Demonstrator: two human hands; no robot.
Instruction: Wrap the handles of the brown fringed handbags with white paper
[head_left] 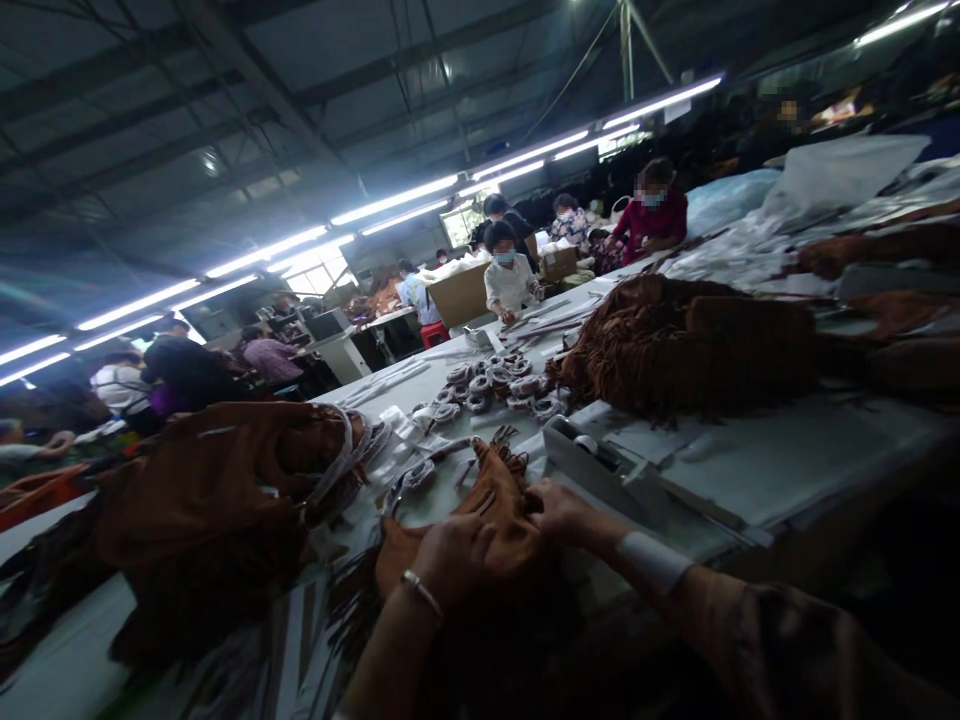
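A brown fringed bag [491, 495] lies at the near edge of the table, held between both hands. My left hand [450, 560], with a bracelet at its wrist, is closed on the bag's near left part. At the bag's right side my right hand [562, 512] pinches the fabric; its fingertips are partly hidden. A wrapped strap coil [418, 474] lies just beyond the bag's left corner. To the right of my right hand stands a grey tape dispenser [592, 460] with a roll in it.
Brown fringed bags [225, 490] are heaped at left, and another brown pile [697, 345] lies at right. Several wrapped coils [495, 380] sit mid-table. Across the white table [750, 470], a person in white [512, 280] and a person in dark red [660, 220] work.
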